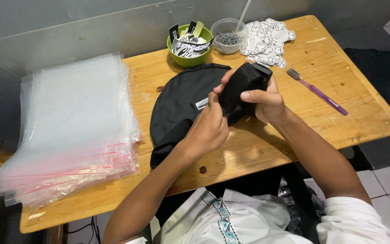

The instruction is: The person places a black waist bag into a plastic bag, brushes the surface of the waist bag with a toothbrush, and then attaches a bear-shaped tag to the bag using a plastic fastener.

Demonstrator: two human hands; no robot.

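We have a black cloth piece point(242, 88) held up over the middle of the wooden table point(339, 122), a little toward the far side. Our right hand point(267, 101) is wrapped around its right end, thumb across the front and fingers closed behind. Our left hand point(208, 129) pinches its lower left edge, fingers shut tight on the fabric. Both hands have hold of the same piece.

What could go wrong, as we judge it: the cloth is bunched and soft, so the left pinch could slip off the edge and let the fold fall open. A loose end could also drag across the black bag point(177, 106) lying flat just beneath and to the left, and shift it. The green bowl point(190, 43) of tags and the clear tub point(229, 36) of small metal bits stand close on the far side; a wide elbow swing might tip them. The stack of clear plastic bags point(73, 131) on the left looks slippery and overhangs the near edge.

The cloth piece looks matte black, thick and folded, with a squared stiff-looking top end.
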